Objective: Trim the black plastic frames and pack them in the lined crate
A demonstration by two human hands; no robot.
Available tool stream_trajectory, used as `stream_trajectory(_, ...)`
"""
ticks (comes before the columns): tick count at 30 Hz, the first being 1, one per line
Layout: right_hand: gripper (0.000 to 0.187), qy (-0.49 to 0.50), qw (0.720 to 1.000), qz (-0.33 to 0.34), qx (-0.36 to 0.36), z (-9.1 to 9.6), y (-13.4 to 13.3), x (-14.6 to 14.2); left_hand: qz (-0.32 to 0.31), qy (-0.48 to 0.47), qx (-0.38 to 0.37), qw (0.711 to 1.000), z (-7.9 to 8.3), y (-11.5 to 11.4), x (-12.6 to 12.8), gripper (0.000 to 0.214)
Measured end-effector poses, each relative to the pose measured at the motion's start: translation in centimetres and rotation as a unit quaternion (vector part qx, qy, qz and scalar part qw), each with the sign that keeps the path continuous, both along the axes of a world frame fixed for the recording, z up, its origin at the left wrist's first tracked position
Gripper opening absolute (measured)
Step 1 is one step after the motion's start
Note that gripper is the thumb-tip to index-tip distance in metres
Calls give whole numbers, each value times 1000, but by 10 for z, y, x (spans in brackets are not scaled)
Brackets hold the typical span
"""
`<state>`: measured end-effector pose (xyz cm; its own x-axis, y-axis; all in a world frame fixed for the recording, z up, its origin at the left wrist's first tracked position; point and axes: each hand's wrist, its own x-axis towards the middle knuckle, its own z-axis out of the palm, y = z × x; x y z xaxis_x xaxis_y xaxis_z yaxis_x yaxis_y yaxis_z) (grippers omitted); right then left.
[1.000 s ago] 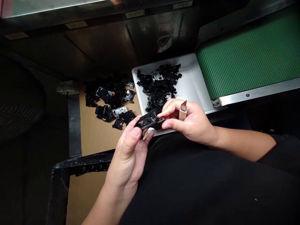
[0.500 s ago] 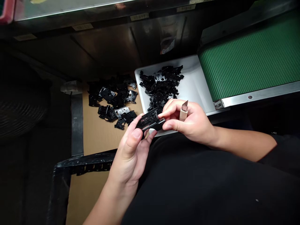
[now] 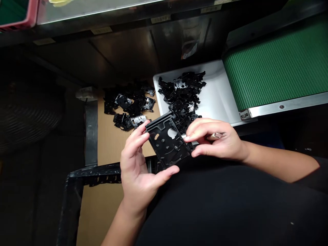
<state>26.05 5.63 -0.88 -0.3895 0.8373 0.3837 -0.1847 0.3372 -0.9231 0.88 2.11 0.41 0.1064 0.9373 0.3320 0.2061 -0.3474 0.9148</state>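
Both of my hands hold one flat black plastic part (image 3: 167, 143) in front of my lap, its broad face turned up toward me. My left hand (image 3: 138, 167) grips it between fingertips on its far left edge and thumb at its near corner. My right hand (image 3: 214, 140) pinches the part's right edge and also keeps a small knife (image 3: 216, 135) tucked in its fingers, only a sliver showing. Just behind lies a white tray (image 3: 217, 99) holding a heap of black parts (image 3: 183, 97).
A second pile of black parts (image 3: 128, 106) lies on brown cardboard (image 3: 107, 143) to the left. A green conveyor belt (image 3: 276, 65) runs at the upper right. A black crate rim (image 3: 89, 176) crosses below the cardboard. Dark metal housing stands behind.
The black part has been turned from edge-on to face-up and now looks much larger. My left hand shifted its grip to the part's edges. The knife, upright before, now lies nearly hidden in my right hand.
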Motion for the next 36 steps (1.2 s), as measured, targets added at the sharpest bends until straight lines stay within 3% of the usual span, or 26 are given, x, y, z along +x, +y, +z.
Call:
stream_trajectory(8,28,33,998,-5,-49,5,-4,-1,38,74,56,995,16,-4,0,75)
stream_trajectory(19,29,65,996,3,-57,4,-7,-12,56,51,-2,997,27,-28,3,41)
stream_trajectory(27,30,75,996,24,-35,7,-2,-36,106,-15,-19,994,23,-43,-9,96)
stream_trajectory(36,32,80,996,44,-13,14,-8,-85,134,-19,-21,991,28,-63,-52,105)
